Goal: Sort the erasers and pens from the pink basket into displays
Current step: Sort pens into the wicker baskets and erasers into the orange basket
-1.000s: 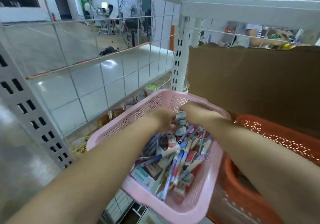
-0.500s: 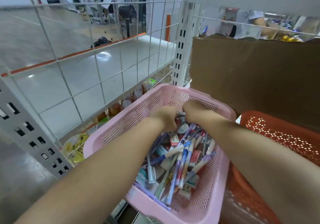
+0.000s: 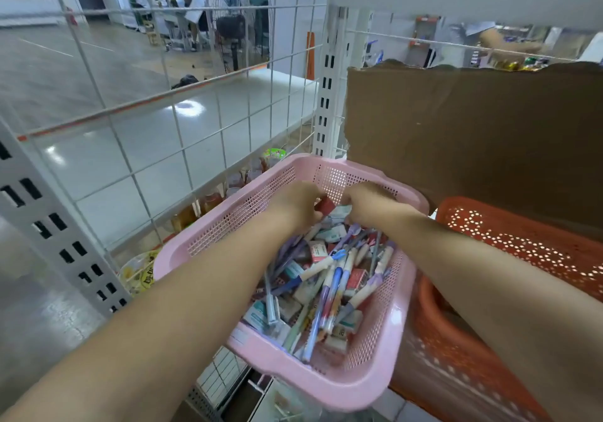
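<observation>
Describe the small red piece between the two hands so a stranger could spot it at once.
Find the pink basket of pens and erasers beside the orange basket. At its far end the left hand and right hand meet, and the small red block is held at the left hand's fingertips. It is the only solid red piece there; the erasers next to it are pale.

A white wire-grid panel (image 3: 182,101) fills the left and centre of the frame, beside a slotted white shelf upright (image 3: 328,95). Behind it, glossy grey floor (image 3: 39,72) reflects a bright light. A pedestal fan (image 3: 232,26) stands at upper centre; torn brown cardboard (image 3: 473,134) covers the right.
</observation>
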